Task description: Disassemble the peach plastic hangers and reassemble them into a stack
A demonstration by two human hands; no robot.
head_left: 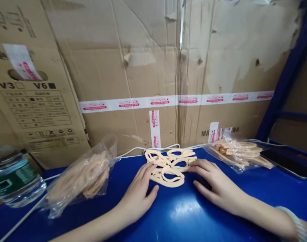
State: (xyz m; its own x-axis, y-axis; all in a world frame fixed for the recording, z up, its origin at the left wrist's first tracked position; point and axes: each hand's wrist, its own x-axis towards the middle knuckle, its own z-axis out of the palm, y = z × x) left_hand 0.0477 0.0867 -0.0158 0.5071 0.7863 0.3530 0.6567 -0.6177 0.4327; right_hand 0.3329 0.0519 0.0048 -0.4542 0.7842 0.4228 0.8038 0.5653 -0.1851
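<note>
Several flat, cream-coloured looped pieces (172, 183) lie joined or overlapping on the blue table (168, 215); their exact kind is not clear. My left hand (140, 188) rests at their left side, fingertips touching the edge, thumb apart. On the right, my right hand (214, 183) lies with its fingers spread, the fingertips at the right edge of the pieces. Neither hand is wrapped round anything.
A clear plastic bag (80, 178) of similar pieces lies on the left, beside a water bottle (14, 178). Another bag (239, 153) lies at the right, near a dark phone (287, 163). A white cable (135, 149) runs along the back, before cardboard (133, 77).
</note>
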